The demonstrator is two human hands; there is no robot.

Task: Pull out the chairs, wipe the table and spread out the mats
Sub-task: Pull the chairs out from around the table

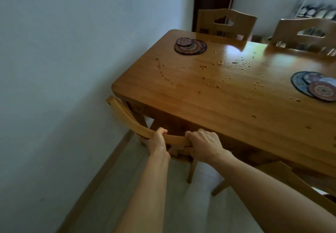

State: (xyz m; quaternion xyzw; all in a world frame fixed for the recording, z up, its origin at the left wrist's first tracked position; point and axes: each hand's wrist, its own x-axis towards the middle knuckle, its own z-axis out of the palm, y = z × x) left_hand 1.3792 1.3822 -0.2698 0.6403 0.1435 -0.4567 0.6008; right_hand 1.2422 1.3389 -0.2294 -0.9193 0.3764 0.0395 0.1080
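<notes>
The chair (127, 118) sits at lower centre, tucked under the table's (209, 109) near end, and both hands grip its curved top rail: left hand (156, 142) and right hand (203, 145) have fingers curled tight around the wood. This looks like the chair-pulling step; next it needs a straight backward drag. Droplets and two mat stacks (190, 46) (315, 87) wait on top.

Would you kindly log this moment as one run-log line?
step: pull chair | left hand: grips chair back | right hand: grips same | table: droplets, unwiped | mats: stacked
</notes>
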